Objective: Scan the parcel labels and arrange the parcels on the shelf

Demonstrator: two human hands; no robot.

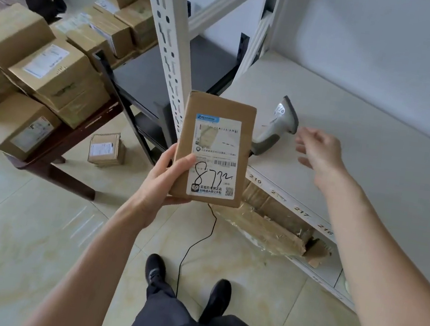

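— Where does the parcel sit?
— In the left hand, held up in front of the shelf edge. The scanner lies on the shelf just behind it, with the right hand just to its right, apart from it.
— And below?
— A wrapped package on the lower level, under tags 219 to 216, perhaps jutting past the edge. Stacked boxes lie on a table at left; 1 small box is on the floor.

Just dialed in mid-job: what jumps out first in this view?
The flat brown parcel, label up with handwritten digits, is held up centre frame by the left hand. The open right hand is beside the grey scanner lying on the white shelf. More boxes are piled on a table, left.
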